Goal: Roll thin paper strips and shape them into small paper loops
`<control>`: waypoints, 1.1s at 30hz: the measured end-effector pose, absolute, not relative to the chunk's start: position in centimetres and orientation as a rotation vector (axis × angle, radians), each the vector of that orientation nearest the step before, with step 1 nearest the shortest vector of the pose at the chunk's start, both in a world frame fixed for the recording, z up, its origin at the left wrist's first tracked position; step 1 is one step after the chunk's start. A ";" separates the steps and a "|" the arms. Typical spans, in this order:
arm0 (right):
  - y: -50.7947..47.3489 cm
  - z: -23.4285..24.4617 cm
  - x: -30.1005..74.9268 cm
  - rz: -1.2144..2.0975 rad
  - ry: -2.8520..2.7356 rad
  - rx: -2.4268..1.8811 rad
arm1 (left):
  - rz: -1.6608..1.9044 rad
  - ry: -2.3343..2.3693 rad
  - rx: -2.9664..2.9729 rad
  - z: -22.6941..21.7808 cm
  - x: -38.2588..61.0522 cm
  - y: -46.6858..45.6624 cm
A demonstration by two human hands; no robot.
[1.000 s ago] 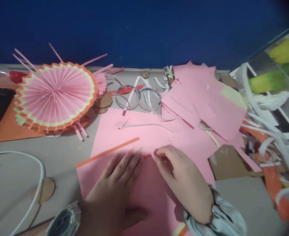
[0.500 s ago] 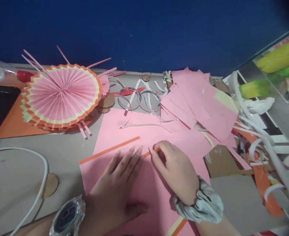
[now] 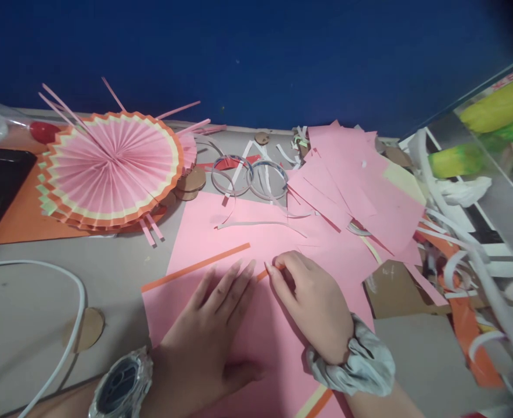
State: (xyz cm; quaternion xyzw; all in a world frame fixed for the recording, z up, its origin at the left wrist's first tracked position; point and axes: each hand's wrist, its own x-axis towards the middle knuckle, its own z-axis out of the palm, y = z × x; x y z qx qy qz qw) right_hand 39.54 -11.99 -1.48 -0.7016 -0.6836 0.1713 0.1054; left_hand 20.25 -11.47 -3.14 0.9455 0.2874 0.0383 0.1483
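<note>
My left hand [image 3: 212, 325] lies flat, fingers stretched, on a large pink paper sheet [image 3: 239, 244] in front of me. A watch [image 3: 119, 386] sits on that wrist. My right hand [image 3: 311, 299] rests on the same sheet, its thumb and fingers pinched on the end of a thin orange paper strip [image 3: 262, 274] beside the left fingertips. A grey scrunchie [image 3: 354, 363] is round the right wrist. A second, longer orange strip [image 3: 195, 267] lies across the sheet's left edge.
A stack of pleated pink, yellow and orange paper fans [image 3: 110, 168] lies at the back left on orange paper. Two clear tape rings [image 3: 247, 174], brown discs, a pile of pink sheets [image 3: 361, 186], white strips and a white cable [image 3: 71, 325] surround the work spot.
The view shifted a little to the right and up a second ago. Both hands have stayed almost still on the pink sheet, the right pinch sliding slightly left.
</note>
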 end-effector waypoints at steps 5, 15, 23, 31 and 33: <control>-11.9 -1.4 39.4 0.499 -2.006 -2.063 | 0.074 0.828 2.726 -3.2 20.2 -11.5; -12.0 -1.5 39.6 0.504 -2.001 -2.070 | 0.072 0.783 2.687 -3.0 21.3 -10.2; -12.0 -0.9 40.2 0.686 -1.866 -1.985 | 0.083 0.804 2.718 -3.0 21.0 -10.5; -12.3 -0.5 41.0 0.662 -1.677 -2.080 | 0.077 0.793 2.733 -3.2 21.1 -10.5; -12.2 -0.5 41.0 0.702 -1.661 -2.086 | 0.089 0.807 2.738 -3.2 21.0 -10.5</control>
